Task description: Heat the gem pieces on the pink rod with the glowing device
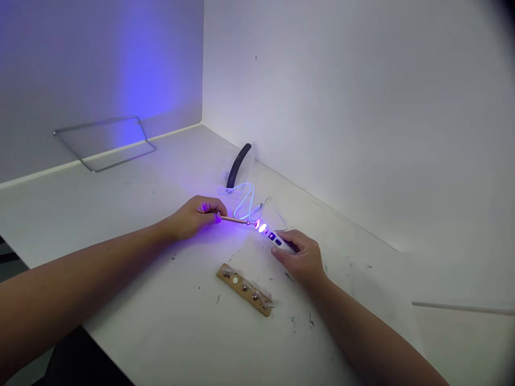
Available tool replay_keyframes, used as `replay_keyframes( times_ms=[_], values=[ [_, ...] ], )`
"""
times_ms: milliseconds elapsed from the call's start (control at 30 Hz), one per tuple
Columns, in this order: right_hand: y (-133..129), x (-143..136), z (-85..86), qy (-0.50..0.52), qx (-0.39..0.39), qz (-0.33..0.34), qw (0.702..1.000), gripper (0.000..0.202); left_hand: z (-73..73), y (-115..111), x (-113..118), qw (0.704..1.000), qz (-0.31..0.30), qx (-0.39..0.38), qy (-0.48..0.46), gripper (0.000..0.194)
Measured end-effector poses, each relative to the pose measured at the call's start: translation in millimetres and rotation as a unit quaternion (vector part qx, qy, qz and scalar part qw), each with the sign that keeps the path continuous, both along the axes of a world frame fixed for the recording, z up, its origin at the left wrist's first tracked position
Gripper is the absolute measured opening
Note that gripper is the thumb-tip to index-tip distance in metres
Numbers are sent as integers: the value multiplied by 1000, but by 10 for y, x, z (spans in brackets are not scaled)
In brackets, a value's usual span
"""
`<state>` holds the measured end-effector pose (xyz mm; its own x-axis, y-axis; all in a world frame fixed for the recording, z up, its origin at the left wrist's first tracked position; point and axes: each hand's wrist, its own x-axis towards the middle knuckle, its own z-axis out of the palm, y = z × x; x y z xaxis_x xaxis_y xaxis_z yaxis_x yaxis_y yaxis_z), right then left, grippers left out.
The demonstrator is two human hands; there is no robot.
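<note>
1. Left hand (203, 217) — fingers clamped on the left end of a thin copper-coloured rod (234, 220), held above the white table (181, 321).
2. Right hand (303, 254) — gripping a white handheld lamp (286, 246), its lit violet end just beside the rod's tip.
3. Wooden strip (237, 288) bearing small metal pieces (255, 296): lies on the table, nearer the wearer than the lamp.

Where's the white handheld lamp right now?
In the head view, the white handheld lamp sits in the right hand, slightly below and right of centre, its lit end near the tip of the thin rod in the left hand.
</note>
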<state>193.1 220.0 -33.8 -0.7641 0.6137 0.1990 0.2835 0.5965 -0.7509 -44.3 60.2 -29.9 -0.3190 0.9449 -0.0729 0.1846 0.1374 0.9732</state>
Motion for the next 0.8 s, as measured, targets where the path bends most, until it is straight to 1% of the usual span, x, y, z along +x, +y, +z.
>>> replay_keyframes(
  times_ms=[67,300,433,633,800],
  values=[
    [10,3,-5,0,-4,2,1000,24,-13,1,-6,1000,-3,-1,-4,13],
    [21,4,-9,-4,-17,4,1000,24,-57,19,-24,1000,-14,0,26,12],
    [17,-3,2,-7,-20,1,1000,25,-73,7,-20,1000,-13,-2,15,13],
    [36,-4,19,1,-8,21,1000,24,-68,25,-30,1000,-23,1,11,12],
    [67,4,12,3,8,33,999,23,-72,39,-52,999,-28,-1,-14,12]
  ],
)
